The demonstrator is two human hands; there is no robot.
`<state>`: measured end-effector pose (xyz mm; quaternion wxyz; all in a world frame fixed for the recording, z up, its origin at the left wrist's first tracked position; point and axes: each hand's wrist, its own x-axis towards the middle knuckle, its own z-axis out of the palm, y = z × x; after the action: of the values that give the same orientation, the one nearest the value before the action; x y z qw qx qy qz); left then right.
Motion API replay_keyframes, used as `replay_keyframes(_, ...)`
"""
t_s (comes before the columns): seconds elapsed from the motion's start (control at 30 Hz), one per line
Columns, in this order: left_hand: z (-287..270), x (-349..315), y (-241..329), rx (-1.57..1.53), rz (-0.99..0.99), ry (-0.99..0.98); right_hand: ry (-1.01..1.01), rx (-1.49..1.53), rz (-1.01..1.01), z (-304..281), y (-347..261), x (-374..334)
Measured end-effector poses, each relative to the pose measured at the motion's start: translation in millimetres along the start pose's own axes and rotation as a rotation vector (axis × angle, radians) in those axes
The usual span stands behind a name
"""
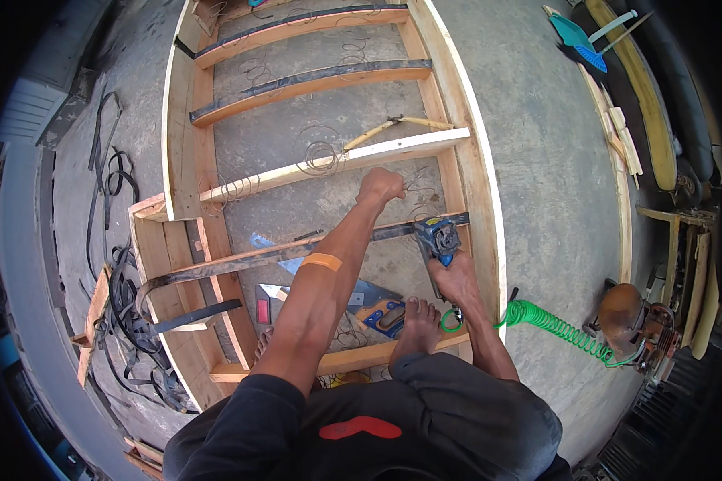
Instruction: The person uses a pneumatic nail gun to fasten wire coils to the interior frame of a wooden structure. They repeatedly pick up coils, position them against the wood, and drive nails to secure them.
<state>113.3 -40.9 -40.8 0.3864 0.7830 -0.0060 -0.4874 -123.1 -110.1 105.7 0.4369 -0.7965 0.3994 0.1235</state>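
Note:
My right hand (455, 276) grips a blue staple gun (439, 232) by its handle, over the right end of a slat covered by a black strap (297, 255). A green coiled air hose (557, 327) runs near my right forearm. My left hand (383, 186) is closed just below a pale wooden slat (337, 163). Thin wire springs (423, 186) show beside its fingers; whether it holds one is hidden. Pincers with yellow handles (395, 124) rest near that slat. All this is within a long wooden frame (477, 168).
A handsaw (387, 315) lies on the floor beside my foot, with a square (277, 292) to its left. Black rubber strips (124, 321) are heaped left of the frame. At the right stand a compressor (630, 317) and a blue dustpan (571, 34).

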Motion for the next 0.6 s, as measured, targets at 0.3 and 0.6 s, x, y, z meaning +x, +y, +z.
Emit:
replay_keyframes(0.3,-5,-16,7,0.054,-0.029,0.013,-0.128,-0.009,-0.021,4,0,7)
replay_keyframes(0.6,-6,-14,9,0.167,0.020,0.130,-0.112,-0.077,-0.026,4,-27,5)
